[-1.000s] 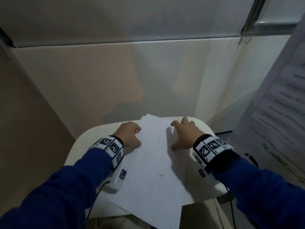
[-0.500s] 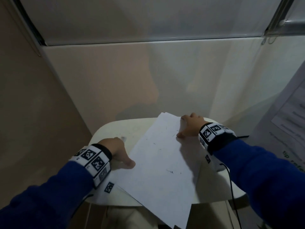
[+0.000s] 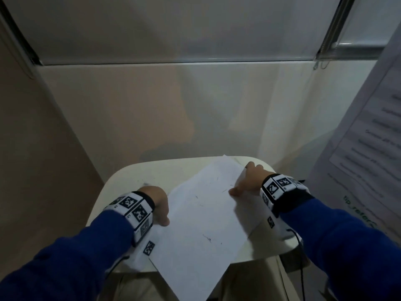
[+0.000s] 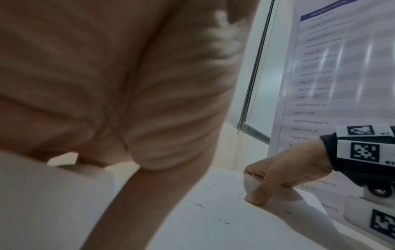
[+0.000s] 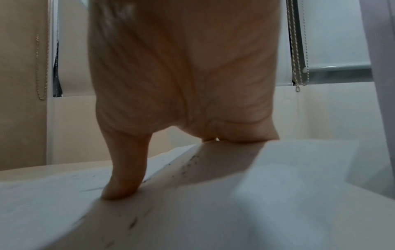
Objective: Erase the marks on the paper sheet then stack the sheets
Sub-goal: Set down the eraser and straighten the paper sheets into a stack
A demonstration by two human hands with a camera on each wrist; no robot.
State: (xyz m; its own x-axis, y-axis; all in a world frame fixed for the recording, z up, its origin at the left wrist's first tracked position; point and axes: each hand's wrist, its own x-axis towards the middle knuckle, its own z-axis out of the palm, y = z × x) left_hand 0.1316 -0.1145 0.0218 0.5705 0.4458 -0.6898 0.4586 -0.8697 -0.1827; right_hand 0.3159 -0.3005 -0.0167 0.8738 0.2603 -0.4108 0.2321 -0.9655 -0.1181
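On the pale round surface (image 3: 121,183), head view: paper sheet (image 3: 201,216) lying diagonally, near corner overhanging the front rim, scattered dark marks and eraser crumbs across its face. Against the picture of a second ago the sheet has swung from near-upright to a clear slant, far corner now toward the right; the left hand (image 3: 159,206) has drawn back from the sheet's upper part to its left edge, and the right hand (image 3: 247,181) has travelled with the far right edge. Edge of a second sheet shows beneath, at the far corner and under the right side. Left wrist view: palm of the left hand fills most of the frame, its thumb reaching down onto the sheet; whether the other fingers are curled or flat cannot be told. The right hand appears beyond, thumb pressed on top of the paper, the sheet's right edge lifted and curling up under it, remaining fingers tucked below. Printed schedule (image 4: 333,76) stands behind. Right wrist view: thumb planted on the upper face, paper bowing upward beside it, crumbs gathered along the fold; the grip reads as a pinch on the sheet's edge. Judgement: marks remain visible, no eraser is in view, and the turning and lifting suggest squaring the sheets into a stack.
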